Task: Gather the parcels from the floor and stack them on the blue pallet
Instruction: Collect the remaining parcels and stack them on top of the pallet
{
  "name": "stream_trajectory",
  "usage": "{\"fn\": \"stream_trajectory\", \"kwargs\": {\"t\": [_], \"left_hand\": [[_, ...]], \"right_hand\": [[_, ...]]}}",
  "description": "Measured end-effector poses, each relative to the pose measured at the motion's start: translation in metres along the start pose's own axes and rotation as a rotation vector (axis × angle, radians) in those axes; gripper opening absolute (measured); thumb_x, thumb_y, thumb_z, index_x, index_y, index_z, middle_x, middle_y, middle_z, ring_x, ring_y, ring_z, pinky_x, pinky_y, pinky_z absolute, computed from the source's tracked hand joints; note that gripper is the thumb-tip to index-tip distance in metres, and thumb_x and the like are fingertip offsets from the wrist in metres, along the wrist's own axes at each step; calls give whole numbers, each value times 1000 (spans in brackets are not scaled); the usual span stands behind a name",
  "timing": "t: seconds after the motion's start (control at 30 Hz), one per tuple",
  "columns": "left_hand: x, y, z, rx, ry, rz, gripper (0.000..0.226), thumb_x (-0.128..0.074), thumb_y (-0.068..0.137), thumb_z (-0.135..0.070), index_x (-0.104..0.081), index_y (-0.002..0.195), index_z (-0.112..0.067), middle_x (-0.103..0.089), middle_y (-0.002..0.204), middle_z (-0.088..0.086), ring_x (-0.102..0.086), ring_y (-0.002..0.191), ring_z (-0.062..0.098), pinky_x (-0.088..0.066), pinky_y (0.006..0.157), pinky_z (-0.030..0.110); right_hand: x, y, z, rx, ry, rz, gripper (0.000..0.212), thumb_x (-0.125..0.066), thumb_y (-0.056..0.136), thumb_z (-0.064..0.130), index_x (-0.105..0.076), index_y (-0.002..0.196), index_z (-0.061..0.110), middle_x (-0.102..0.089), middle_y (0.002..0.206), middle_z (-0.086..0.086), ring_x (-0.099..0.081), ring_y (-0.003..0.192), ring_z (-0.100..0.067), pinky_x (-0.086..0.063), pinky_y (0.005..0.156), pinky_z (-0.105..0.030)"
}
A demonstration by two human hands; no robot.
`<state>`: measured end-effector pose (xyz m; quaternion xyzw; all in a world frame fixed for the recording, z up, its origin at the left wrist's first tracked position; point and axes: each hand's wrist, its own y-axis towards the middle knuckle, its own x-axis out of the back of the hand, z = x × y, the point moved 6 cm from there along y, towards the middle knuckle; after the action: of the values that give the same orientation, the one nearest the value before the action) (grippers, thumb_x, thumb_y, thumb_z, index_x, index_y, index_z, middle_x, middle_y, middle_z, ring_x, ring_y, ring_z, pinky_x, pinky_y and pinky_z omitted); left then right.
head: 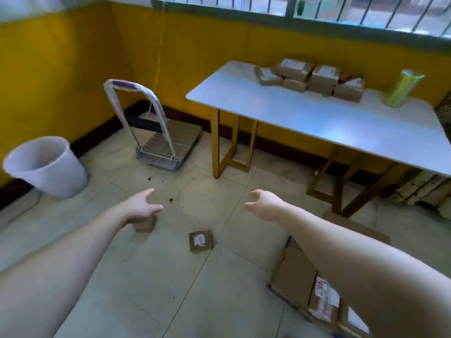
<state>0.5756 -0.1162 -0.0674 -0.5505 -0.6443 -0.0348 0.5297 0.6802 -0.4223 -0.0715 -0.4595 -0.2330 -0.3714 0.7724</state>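
Head view, the only one I have. Both my arms reach forward over the tiled floor. My left hand hangs with fingers spread and nothing in it, directly over a small brown parcel that it partly hides; I cannot tell whether the palm touches the cardboard or hovers just above. I judge the hand sits there because that parcel is the next pick. My right hand is empty too, fingers loosely curled and apart, well clear of any box, probably held out for balance or ready to help.

A second parcel, label up, lies between my arms, a little nearer to me than the first. At lower right sits a stack of flat cartons, partly behind my right forearm. A thin blue edge shows at the stack's far side, which I take to be the pallet, though most of it is covered. If so, boxes are already piled there and the two loose ones remain.

Further off stand a white table carrying more boxes, a folding trolley by the yellow wall, and a white bin.
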Motion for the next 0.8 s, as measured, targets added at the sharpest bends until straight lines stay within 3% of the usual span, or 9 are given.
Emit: {"fn": "stream_trajectory", "kwargs": {"t": [0.13, 0.3, 0.53, 0.67, 0.8], "left_hand": [[72, -14, 65, 52, -63, -102, 71, -60, 90, -31, -23, 149, -17, -24, 155, 9, -27, 140, 27, -24, 110, 34], [107, -6, 102, 52, -117, -132, 72, -61, 89, -31, -23, 149, -19, -24, 155, 8, -28, 139, 27, -26, 109, 34], [139, 55, 125, 72, -113, -110, 74, -62, 88, -33, -21, 149, -20, -22, 156, 7, -29, 139, 25, -26, 110, 34], [162, 121, 127, 89, -130, -129, 73, -61, 88, -35, -22, 149, -23, -24, 155, 7, -30, 138, 27, -28, 107, 34], [131, 196, 133, 102, -169, -59, 71, -60, 89, -35, -23, 148, -25, -26, 154, 7, -33, 136, 27, -30, 104, 32]], "right_hand": [[-20, 1, 96, 123, -23, 30, 59, -55, 95, 34, -33, 146, 17, -44, 143, -9, -51, 121, -23, -45, 92, -29], [-36, 23, 165, 165, -104, 32, 61, -55, 94, 35, -32, 147, 15, -39, 147, -9, -45, 128, -25, -42, 99, -32], [-53, 103, 217, 164, -145, 67, 62, -55, 94, 36, -31, 147, 16, -37, 149, -8, -41, 131, -26, -39, 101, -32], [-52, 170, 241, 132, -123, 79, 61, -55, 95, 36, -31, 147, 16, -39, 146, -9, -47, 125, -25, -43, 93, -29], [-78, 230, 227, 57, -122, 117, 60, -55, 95, 34, -31, 147, 16, -41, 144, -9, -50, 120, -24, -48, 90, -30]]}}
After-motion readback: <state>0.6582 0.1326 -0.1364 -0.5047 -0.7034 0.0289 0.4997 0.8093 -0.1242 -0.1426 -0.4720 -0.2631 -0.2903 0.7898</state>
